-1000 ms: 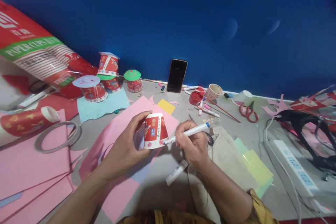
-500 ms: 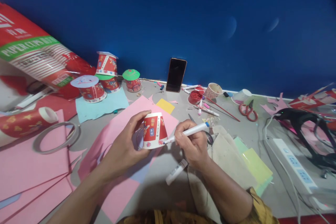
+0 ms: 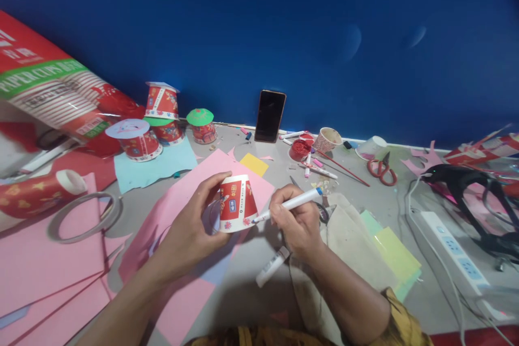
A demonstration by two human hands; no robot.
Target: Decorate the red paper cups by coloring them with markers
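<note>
My left hand (image 3: 198,221) is wrapped round a red and white paper cup (image 3: 239,205), held upside down with its wide rim at the bottom. Flowers are drawn on the cup's white lower band. Between the fingers of my right hand (image 3: 298,224) is a white marker pen (image 3: 294,201) with a blue end, its tip touching or very close to that band at the right. Below the hands a glue stick (image 3: 272,266) lies on the table. Pink paper (image 3: 184,303) spreads under my left arm.
Decorated cups (image 3: 140,140) stand at the back left, near a bag of paper cups (image 3: 60,86) and a tape roll (image 3: 85,219). A phone (image 3: 270,115) leans on the blue wall. Red scissors (image 3: 381,168), a beige cloth (image 3: 352,248) and a power strip (image 3: 456,259) lie to the right.
The view has shifted slightly. Both hands keep their grips, and the marker tip stays at the lower right of the cup, which looks turned very slightly.
</note>
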